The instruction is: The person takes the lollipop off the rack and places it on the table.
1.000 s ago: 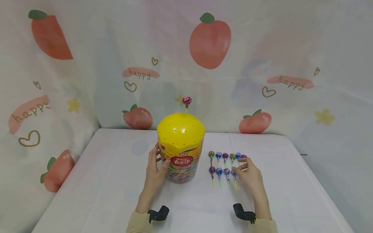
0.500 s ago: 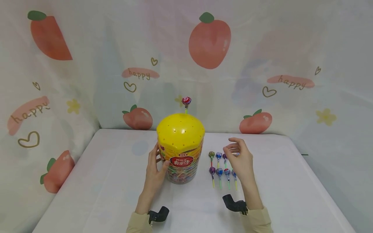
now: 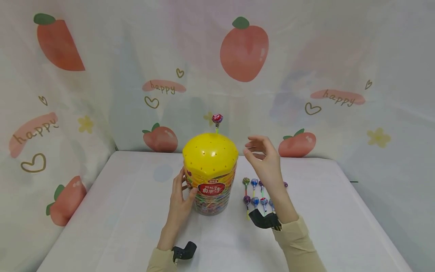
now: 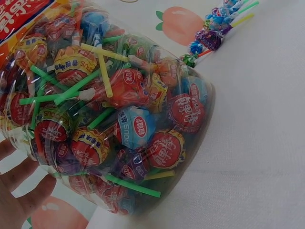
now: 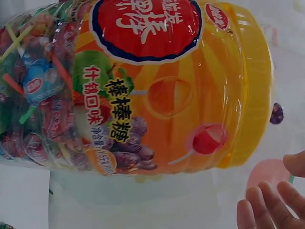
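A big clear jar [image 3: 212, 202] packed with wrapped lollipops stands upright on the table. It has a yellow domed lid [image 3: 209, 155] pierced with small holes. One lollipop [image 3: 217, 118] sticks up from the lid's top. My left hand [image 3: 181, 204] holds the jar's left side, thumb at the front and fingers around the back. Raised to the right of the lid, my right hand [image 3: 266, 162] has loosely bent fingers, with nothing between thumb and fingertips. Below it, several lollipops [image 3: 255, 202] lie in two rows, partly hidden by the right hand and forearm.
A white-covered table [image 3: 136, 226] carries everything. Behind it hangs a fabric backdrop [image 3: 200, 49] printed with fruit and hearts. Black cameras are strapped to both wrists, the right one [image 3: 263, 219] overlapping the front row of lollipops in the head view.
My right hand has risen from the right end of the lollipop rows, moving up and left to beside the lid. The left hand and jar have stayed put.
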A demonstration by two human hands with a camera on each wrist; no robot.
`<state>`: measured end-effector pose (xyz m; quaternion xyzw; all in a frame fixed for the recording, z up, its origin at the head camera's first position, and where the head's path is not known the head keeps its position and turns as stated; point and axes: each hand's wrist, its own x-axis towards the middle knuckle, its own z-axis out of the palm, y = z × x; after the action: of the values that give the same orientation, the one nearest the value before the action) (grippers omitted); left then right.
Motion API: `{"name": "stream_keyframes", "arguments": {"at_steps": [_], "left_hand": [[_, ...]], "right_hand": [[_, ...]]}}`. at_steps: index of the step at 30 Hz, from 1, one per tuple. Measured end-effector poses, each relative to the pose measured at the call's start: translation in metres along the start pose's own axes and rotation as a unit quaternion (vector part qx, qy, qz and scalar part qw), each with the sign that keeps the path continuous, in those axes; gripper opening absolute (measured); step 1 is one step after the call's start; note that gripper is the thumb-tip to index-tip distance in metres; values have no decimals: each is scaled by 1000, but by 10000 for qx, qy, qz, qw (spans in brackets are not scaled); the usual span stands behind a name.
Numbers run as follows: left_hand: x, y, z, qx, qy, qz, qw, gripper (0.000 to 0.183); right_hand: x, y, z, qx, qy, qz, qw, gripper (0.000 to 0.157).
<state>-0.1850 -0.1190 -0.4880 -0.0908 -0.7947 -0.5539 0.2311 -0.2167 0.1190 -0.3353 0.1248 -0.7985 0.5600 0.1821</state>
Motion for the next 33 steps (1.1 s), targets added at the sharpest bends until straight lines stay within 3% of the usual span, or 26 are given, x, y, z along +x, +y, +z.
{"name": "stream_keyframes", "arguments": {"at_steps": [15, 23, 33], "left_hand": [[0, 0, 1, -11, -35, -138, 9999, 75], [1, -3, 1, -50, -17, -73, 10000, 77], [0, 0, 0, 17, 11, 94, 10000, 74]], "right_hand": [[36, -32, 26, 334, -373, -608, 9969, 41], [49, -37, 42, 407, -586, -733, 9947, 43], [55, -39, 54, 402, -502, -807, 9947, 38]]}}
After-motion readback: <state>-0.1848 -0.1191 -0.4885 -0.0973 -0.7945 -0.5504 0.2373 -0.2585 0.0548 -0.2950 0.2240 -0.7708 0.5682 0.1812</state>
